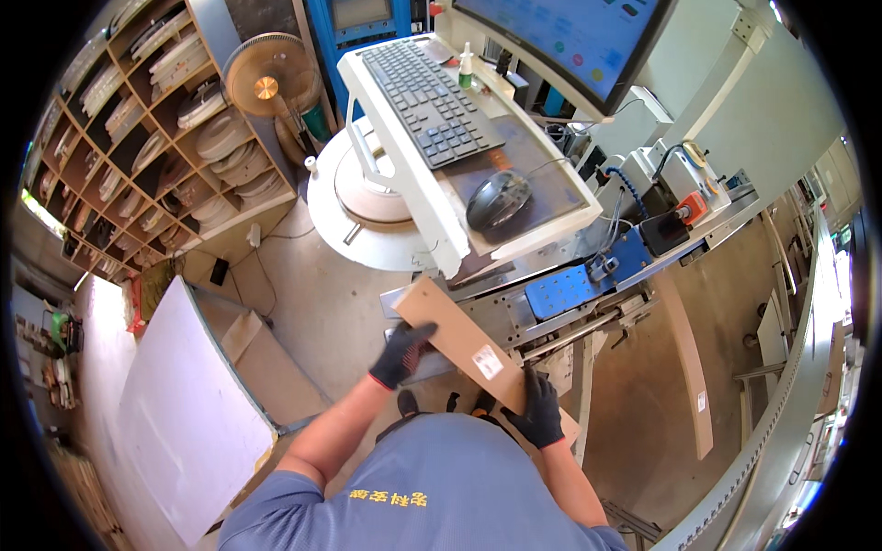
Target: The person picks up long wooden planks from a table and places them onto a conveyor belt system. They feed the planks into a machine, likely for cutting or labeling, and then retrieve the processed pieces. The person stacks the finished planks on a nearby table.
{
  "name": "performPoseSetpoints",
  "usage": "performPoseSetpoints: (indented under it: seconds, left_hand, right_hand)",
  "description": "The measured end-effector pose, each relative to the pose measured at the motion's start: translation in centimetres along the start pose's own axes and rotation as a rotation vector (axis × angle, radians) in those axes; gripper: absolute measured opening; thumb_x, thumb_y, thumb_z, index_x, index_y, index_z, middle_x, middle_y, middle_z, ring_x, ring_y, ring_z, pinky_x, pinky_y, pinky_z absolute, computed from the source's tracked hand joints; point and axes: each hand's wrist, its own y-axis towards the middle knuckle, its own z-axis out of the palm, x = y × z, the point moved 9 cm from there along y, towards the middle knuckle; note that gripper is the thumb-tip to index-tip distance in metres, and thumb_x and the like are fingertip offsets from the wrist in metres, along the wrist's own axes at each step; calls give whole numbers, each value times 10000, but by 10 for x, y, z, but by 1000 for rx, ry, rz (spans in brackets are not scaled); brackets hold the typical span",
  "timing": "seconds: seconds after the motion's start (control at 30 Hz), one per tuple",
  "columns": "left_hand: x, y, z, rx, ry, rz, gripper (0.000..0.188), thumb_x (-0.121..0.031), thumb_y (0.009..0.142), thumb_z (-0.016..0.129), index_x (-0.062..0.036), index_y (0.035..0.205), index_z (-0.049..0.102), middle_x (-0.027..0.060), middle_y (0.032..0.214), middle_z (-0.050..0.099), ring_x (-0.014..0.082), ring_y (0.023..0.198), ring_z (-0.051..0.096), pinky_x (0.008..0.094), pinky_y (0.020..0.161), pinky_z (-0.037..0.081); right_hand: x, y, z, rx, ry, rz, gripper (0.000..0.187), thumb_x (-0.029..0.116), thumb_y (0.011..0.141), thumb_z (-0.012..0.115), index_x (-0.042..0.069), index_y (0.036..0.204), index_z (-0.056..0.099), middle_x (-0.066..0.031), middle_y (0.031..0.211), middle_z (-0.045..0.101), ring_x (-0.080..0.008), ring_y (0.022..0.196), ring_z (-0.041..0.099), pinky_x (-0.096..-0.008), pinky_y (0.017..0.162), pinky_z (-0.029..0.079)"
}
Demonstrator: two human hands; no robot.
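Observation:
A long, narrow brown board with a white label lies slantwise in front of my body, its far end up to the left. My left hand, in a dark glove with a red cuff, is closed on its left edge near the far end. Farther down, my right hand, gloved alike, grips the board by its right edge near the low end. Some of the fingers are hidden by the board. Just beyond it is the metal machine bed with a blue perforated plate.
A keyboard and mouse sit on a white stand below a monitor. At right, another labelled board lies along the machine. A pale panel stands at left, shelves and a fan behind.

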Motion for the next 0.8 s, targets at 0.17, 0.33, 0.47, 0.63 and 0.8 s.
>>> performPoseSetpoints:
  seconds: [0.17, 0.33, 0.47, 0.63, 0.8]
  left_hand:
    - [-71, -18, 36, 344, 356, 23, 576, -138, 978, 601, 0, 1508, 424, 127, 1444, 560, 196, 1172, 639, 355, 987, 518]
    - [-77, -26, 72, 541, 812, 314, 625, -194, 992, 603, -14, 1543, 370, 153, 1546, 458, 230, 1349, 517, 378, 1117, 398]
    - [-53, -30, 90, 527, 1204, 392, 741, -291, 954, 632, -91, 1585, 299, 230, 1462, 512, 300, 1151, 585, 390, 1009, 449]
    - [-13, -10, 46, 446, 1494, 416, 711, -362, 943, 647, -135, 1558, 373, 218, 1305, 644, 201, 666, 629, 343, 660, 544]
    - [60, -4, 4, 529, 865, -250, 635, -337, 964, 673, -81, 1503, 456, 101, 1325, 644, 138, 1036, 598, 296, 848, 505]
  right_hand:
    - [-46, -78, 14, -96, -107, 149, 1035, 273, 641, 891, -5, 1487, 364, -223, 1308, 525, -428, 1195, 482, -530, 1026, 402]
    - [-29, -106, 2, -228, -115, 125, 903, 282, 704, 847, -11, 1445, 423, -229, 1273, 545, -440, 1149, 505, -543, 995, 396]
    - [-28, -115, 7, -155, -137, 240, 1033, 261, 657, 889, 3, 1504, 358, -222, 1289, 529, -424, 1187, 487, -522, 1026, 401]
    - [-35, -129, 15, -96, -138, 357, 1042, 318, 671, 874, 13, 1521, 354, -229, 1283, 540, -420, 1179, 505, -514, 1014, 410]
    - [-51, -127, 6, -98, -168, 494, 976, 356, 683, 859, 110, 1515, 412, -212, 1310, 540, -417, 1174, 523, -516, 993, 417]
